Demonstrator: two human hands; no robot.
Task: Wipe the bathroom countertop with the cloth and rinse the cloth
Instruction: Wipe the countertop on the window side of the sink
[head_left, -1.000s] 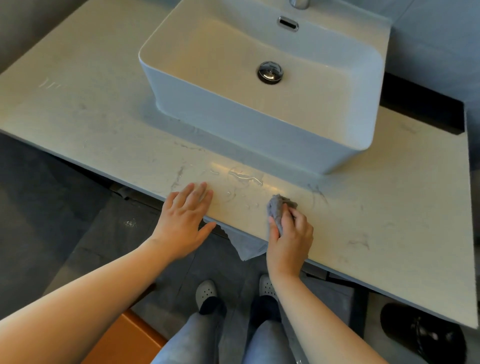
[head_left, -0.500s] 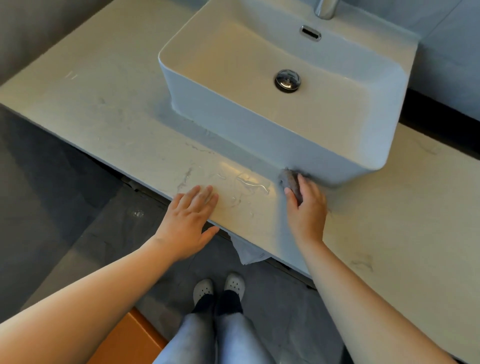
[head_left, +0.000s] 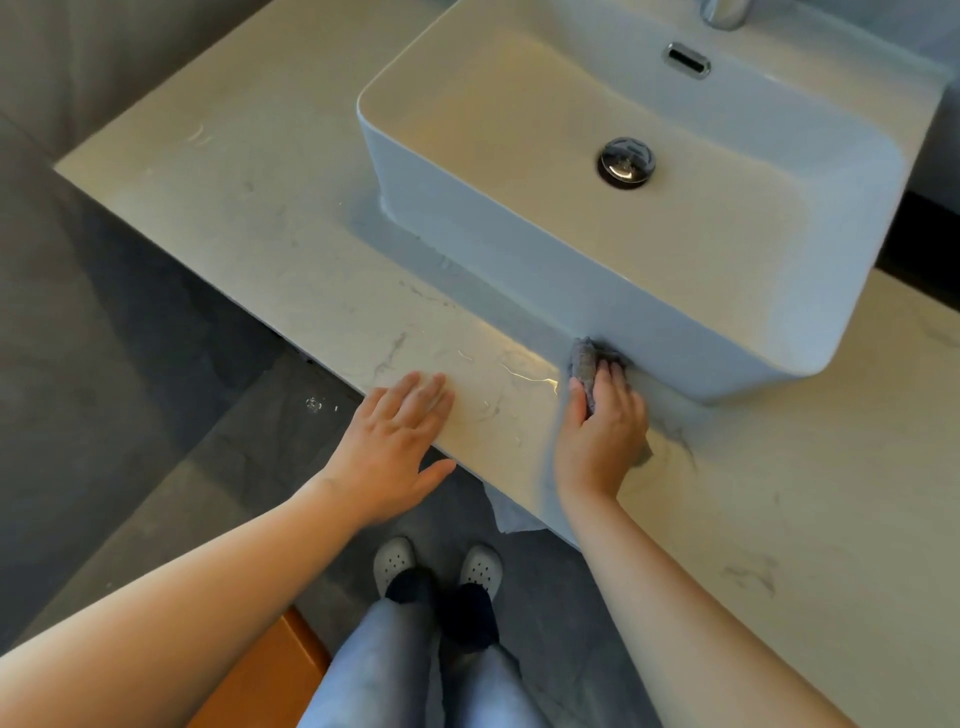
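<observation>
A pale marble countertop runs across the view, with wet streaks near its front edge. On it stands a white rectangular basin with a chrome drain and the base of a tap at the top. My right hand presses a small crumpled grey cloth onto the counter, right against the foot of the basin's front wall. My left hand lies flat on the counter's front edge, fingers spread, holding nothing.
Dark grey floor tiles lie below the counter. My feet in pale perforated clogs stand under the edge. An orange-brown object sits at the lower left. A white fabric piece hangs under the counter edge.
My right hand slid the cloth from the counter's front edge back to the foot of the basin. The left hand stayed in place. The view shifted left.
</observation>
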